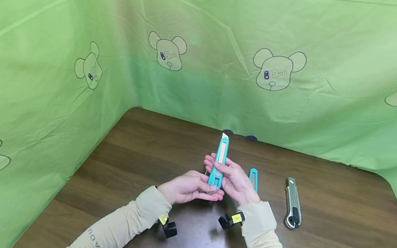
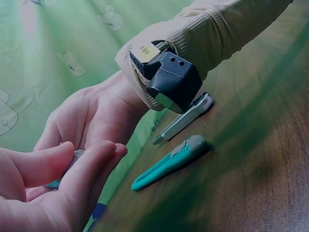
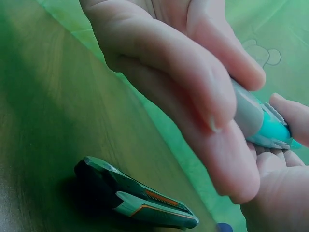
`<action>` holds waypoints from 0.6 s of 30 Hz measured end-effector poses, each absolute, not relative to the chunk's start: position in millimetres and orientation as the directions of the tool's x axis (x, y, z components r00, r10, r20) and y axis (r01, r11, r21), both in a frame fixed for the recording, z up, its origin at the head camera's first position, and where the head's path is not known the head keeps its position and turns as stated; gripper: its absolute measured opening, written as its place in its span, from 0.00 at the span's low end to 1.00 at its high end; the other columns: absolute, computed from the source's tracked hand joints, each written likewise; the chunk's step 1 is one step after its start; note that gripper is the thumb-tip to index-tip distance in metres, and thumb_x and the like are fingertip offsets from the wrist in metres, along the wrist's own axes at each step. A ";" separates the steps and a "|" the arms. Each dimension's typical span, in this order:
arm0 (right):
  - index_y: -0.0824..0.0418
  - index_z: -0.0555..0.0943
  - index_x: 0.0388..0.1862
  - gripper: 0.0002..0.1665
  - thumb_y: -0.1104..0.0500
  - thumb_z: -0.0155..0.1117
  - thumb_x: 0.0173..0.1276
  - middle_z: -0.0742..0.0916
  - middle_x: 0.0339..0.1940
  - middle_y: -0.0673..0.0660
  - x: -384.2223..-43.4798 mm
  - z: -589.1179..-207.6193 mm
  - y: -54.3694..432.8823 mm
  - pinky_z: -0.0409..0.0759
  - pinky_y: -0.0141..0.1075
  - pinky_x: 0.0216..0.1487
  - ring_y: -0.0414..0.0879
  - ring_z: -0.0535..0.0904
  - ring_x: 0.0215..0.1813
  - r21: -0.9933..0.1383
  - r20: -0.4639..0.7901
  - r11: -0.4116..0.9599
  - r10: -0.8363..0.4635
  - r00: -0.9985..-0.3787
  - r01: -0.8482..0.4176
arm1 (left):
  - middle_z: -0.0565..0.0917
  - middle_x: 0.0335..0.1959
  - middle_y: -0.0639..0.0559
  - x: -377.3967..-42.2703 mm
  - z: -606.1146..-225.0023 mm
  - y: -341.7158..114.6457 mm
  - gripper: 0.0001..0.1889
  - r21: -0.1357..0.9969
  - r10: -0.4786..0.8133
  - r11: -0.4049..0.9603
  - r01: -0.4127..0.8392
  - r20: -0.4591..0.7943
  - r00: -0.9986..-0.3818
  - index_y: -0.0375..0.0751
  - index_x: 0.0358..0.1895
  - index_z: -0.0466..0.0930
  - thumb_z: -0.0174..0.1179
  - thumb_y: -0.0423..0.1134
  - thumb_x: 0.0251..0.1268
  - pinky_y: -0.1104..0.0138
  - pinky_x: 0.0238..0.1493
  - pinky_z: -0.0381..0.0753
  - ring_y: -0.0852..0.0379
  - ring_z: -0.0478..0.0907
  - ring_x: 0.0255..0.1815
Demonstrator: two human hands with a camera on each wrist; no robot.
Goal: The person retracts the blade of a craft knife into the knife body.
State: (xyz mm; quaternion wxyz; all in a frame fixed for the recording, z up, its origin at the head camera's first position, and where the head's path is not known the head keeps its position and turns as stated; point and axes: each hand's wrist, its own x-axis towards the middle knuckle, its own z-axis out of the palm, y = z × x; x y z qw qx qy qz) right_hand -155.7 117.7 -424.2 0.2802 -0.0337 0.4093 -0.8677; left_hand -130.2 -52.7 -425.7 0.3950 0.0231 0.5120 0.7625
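Both hands hold a teal utility knife [image 1: 223, 148] with a grey end, upright in the head view and raised over the table. A short piece of pale blade shows at its top. My left hand [image 1: 189, 186] pinches the grey lower end between thumb and fingers, as the right wrist view also shows. Higher up, my right hand [image 1: 237, 182] holds the body, its thumb on the front by the slider and its fingers behind. In the left wrist view the fingers hide most of this knife.
A second teal utility knife [image 2: 169, 163] lies on the wooden table [image 1: 342, 238], partly behind my right hand in the head view. Farther right is a silver utility knife [image 1: 293, 203]. A dark one with orange lines [image 3: 140, 198] lies beneath the hands. Green cloth [image 1: 207, 94] surrounds the table.
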 end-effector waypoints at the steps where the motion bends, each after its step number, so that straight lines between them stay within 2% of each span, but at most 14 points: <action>1: 0.69 0.57 0.71 0.26 0.69 0.46 0.76 0.85 0.53 0.57 -155.7 -424.6 117.6 0.78 0.34 0.65 0.44 0.82 0.57 -0.730 -0.168 -0.506 -0.517 -0.839 0.458 | 0.71 0.60 0.19 -130.1 -425.7 -52.9 0.19 0.799 0.626 -0.163 -0.578 -0.369 -0.687 0.19 0.62 0.67 0.47 0.20 0.69 0.61 0.60 0.81 0.51 0.84 0.46; 7: 0.72 0.47 0.75 0.34 0.71 0.45 0.75 0.80 0.61 0.59 -154.6 -424.6 116.2 0.77 0.33 0.66 0.43 0.80 0.59 -0.749 -0.138 -0.498 -0.529 -0.837 0.438 | 0.79 0.53 0.26 -130.4 -426.0 -53.6 0.19 0.796 0.620 -0.168 -0.582 -0.373 -0.690 0.19 0.62 0.67 0.48 0.20 0.69 0.60 0.59 0.82 0.52 0.84 0.44; 11: 0.71 0.48 0.75 0.34 0.71 0.47 0.74 0.78 0.65 0.61 -153.7 -423.9 116.4 0.77 0.34 0.67 0.43 0.80 0.60 -0.748 -0.126 -0.506 -0.527 -0.841 0.429 | 0.81 0.50 0.31 -130.8 -425.8 -54.1 0.19 0.791 0.624 -0.171 -0.587 -0.374 -0.686 0.19 0.62 0.67 0.47 0.20 0.68 0.61 0.60 0.81 0.52 0.84 0.44; 16: 0.71 0.48 0.75 0.35 0.72 0.47 0.73 0.81 0.61 0.56 -154.6 -426.1 117.1 0.75 0.34 0.68 0.43 0.79 0.62 -0.730 -0.081 -0.534 -0.552 -0.830 0.427 | 0.79 0.53 0.27 -130.7 -425.7 -54.7 0.19 0.798 0.625 -0.166 -0.580 -0.370 -0.687 0.19 0.62 0.67 0.47 0.20 0.69 0.60 0.60 0.81 0.52 0.84 0.44; 18: 0.71 0.47 0.76 0.36 0.72 0.46 0.73 0.80 0.62 0.57 -155.5 -428.4 118.0 0.74 0.34 0.69 0.44 0.77 0.64 -0.734 -0.042 -0.539 -0.570 -0.821 0.412 | 0.78 0.55 0.25 -130.9 -425.9 -55.0 0.19 0.797 0.626 -0.168 -0.580 -0.369 -0.687 0.19 0.62 0.67 0.47 0.20 0.69 0.60 0.60 0.81 0.52 0.84 0.44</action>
